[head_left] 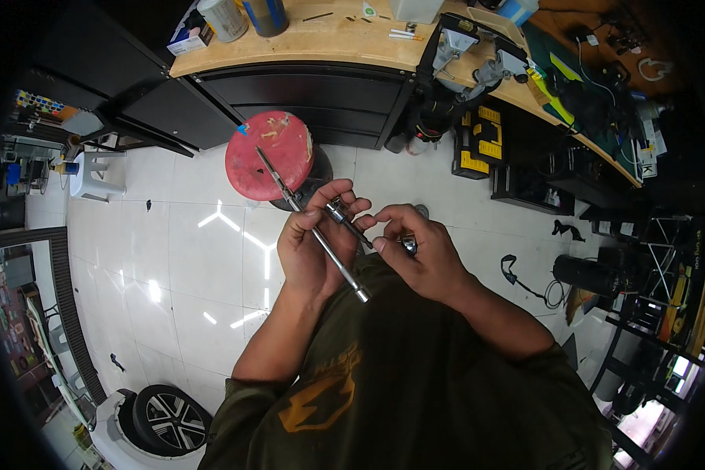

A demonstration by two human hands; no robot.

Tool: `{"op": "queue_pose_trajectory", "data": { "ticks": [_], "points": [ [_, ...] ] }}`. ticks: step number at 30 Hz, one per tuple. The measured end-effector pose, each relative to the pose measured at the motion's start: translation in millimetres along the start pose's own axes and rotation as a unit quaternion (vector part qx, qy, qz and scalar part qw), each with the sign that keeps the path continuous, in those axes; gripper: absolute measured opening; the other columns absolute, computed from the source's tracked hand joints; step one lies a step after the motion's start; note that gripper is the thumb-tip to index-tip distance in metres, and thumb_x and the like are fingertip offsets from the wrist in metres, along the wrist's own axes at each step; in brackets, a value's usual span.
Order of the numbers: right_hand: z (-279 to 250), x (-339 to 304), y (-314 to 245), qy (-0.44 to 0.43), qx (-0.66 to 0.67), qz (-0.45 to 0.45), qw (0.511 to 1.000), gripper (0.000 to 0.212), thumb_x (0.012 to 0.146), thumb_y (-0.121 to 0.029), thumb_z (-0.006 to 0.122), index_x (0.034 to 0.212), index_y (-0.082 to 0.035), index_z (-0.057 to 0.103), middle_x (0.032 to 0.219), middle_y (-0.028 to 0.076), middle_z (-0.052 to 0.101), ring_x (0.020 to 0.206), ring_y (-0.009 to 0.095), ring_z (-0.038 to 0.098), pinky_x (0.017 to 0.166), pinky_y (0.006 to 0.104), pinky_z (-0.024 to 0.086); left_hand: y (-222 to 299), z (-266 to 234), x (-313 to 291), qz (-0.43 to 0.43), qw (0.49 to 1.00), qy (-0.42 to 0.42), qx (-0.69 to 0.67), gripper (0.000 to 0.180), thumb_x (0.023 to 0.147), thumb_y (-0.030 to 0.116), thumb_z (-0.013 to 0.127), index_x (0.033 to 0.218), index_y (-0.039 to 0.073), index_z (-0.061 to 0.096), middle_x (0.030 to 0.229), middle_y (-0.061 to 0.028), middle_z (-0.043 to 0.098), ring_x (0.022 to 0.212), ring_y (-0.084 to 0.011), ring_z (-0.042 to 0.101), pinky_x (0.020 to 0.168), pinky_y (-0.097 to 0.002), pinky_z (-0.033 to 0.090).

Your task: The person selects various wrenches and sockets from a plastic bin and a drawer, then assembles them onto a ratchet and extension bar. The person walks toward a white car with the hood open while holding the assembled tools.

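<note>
My left hand (304, 258) is closed round a long, thin chrome rod (335, 258), which lies slantwise across the palm. The rod's narrow tip points up and left over the red stool; its socket-like end comes down by my shirt. Against the same fingers rests a shorter socket tool (336, 210) with a chrome head and dark shaft. My right hand (431, 254) pinches the lower end of that shaft between thumb and fingers. A rounded chrome piece (409, 244) shows under the curled right fingers; its kind is partly hidden.
Ahead stands a round red stool (266, 160), scuffed on top. Behind it runs a wooden workbench (321, 47) with cans and a clamp-like metal device (478, 59). A black-and-yellow case (479, 145) sits below. A white stool (98, 176) is left; a car wheel (171, 419) lies lower left.
</note>
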State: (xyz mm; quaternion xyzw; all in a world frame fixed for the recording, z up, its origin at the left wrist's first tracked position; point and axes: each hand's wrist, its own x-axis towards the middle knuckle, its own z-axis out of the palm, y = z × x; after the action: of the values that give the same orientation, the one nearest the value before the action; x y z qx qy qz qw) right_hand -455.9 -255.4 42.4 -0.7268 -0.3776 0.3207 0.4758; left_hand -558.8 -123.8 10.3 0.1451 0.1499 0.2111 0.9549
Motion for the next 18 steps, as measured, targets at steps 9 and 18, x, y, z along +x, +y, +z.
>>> {"op": "queue_pose_trajectory", "data": {
  "ticks": [9, 18],
  "points": [
    [-1, 4, 6, -0.05, -0.017, 0.034, 0.998, 0.023, 0.088, -0.017, 0.06, 0.099, 0.003, 0.059, 0.085, 0.011, 0.065, 0.079, 0.016, 0.062, 0.072, 0.0278, 0.047, 3, -1, 10, 0.0, 1.0, -0.015, -0.009, 0.033, 0.084, 0.026, 0.045, 0.102, 0.0, 0.054, 0.098, -0.0121, 0.053, 0.097, -0.0284, 0.055, 0.088, -0.0417, 0.045],
    [8, 8, 18, -0.08, 0.029, 0.109, 0.99, 0.03, 0.087, -0.027, 0.059, 0.1, 0.0, 0.063, 0.072, 0.008, 0.065, 0.07, 0.016, 0.063, 0.069, 0.0308, 0.046, 3, -3, 13, 0.0, 0.999, -0.036, 0.016, 0.027, 0.088, 0.022, 0.042, 0.099, 0.0, 0.054, 0.094, -0.011, 0.053, 0.092, -0.0263, 0.057, 0.083, -0.04, 0.049]
  ]
}}
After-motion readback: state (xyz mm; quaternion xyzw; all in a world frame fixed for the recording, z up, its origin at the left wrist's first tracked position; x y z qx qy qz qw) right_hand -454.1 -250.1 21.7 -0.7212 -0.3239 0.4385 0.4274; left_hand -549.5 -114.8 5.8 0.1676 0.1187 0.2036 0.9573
